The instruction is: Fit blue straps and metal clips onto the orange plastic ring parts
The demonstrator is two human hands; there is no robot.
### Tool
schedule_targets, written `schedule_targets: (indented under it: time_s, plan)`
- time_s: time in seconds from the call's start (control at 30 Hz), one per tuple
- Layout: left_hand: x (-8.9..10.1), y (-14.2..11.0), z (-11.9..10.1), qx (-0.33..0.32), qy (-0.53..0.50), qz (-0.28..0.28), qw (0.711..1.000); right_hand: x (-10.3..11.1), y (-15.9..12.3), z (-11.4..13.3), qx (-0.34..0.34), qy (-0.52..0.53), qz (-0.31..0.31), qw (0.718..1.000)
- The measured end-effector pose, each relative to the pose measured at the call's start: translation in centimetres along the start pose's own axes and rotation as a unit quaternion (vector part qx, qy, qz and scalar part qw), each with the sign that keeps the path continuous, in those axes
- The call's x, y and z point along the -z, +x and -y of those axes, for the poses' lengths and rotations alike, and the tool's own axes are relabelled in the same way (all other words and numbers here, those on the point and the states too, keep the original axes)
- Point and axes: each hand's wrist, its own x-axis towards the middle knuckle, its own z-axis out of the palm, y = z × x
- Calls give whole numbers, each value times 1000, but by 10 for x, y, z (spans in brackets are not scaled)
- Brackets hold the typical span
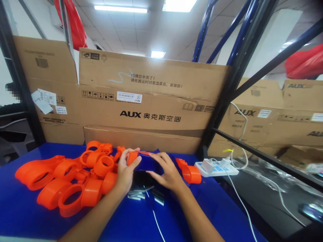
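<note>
My left hand (pixel 127 169) is closed around an orange plastic part (pixel 132 157), which looks like the ring-shaped tape dispensers nearby. Against its right side is a glossy dark blue piece (pixel 147 162), perhaps a strip or film; I cannot tell whether the two are joined. My right hand (pixel 164 170) grips the blue piece's right end, fingers above and thumb below. To the left, several orange tape dispensers (pixel 72 198) lie in a loose heap on the blue tabletop (pixel 131 222). Another orange dispenser (pixel 192 173) rests right of my right hand. Small flat grey pieces (pixel 137 195) lie beneath my hands.
A white power strip (pixel 217 168) with plugs stands at the table's right edge. One white cable (pixel 157 222) runs toward me. Behind the table rises a cardboard wall (pixel 151 104), flanked by a dark metal post (pixel 227 84). A black surface (pixel 262 201) adjoins on the right.
</note>
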Motion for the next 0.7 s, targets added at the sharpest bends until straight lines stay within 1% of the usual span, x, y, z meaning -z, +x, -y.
schedule_targets:
  time_s: [0.17, 0.3, 0.37, 0.43, 0.5, 0.57, 0.63, 0.67, 0.7]
  plan:
    - [0, 0, 0, 10, -11, -7, 1000, 0, 1, 3, -5, 3, -3, 1000]
    - [-1, 1, -1, 20, -37, 0, 999, 1, 1, 6, -14, 11, -13, 1000]
    - [-2, 2, -2, 23, -56, 9, 998, 2, 2, 7, -34, 32, -30, 998]
    - [-2, 1, -1, 28, -66, 20, 997, 3, 4, 6, -74, 72, -64, 993]
    - [-2, -1, 2, 37, -49, 46, 997, 2, 5, 3, -128, 133, -107, 977]
    - [-3, -5, 5, 44, -11, 88, 995, -3, 6, 0, -186, 210, -142, 949]
    - [-5, -9, 9, 50, 28, 135, 989, -11, 7, -2, -238, 280, -143, 919]
    - [-7, -11, 10, 54, 38, 153, 986, -16, 7, -3, -251, 300, -129, 911]
    - [-8, -13, 11, 57, 41, 165, 984, -21, 6, -3, -255, 309, -110, 910]
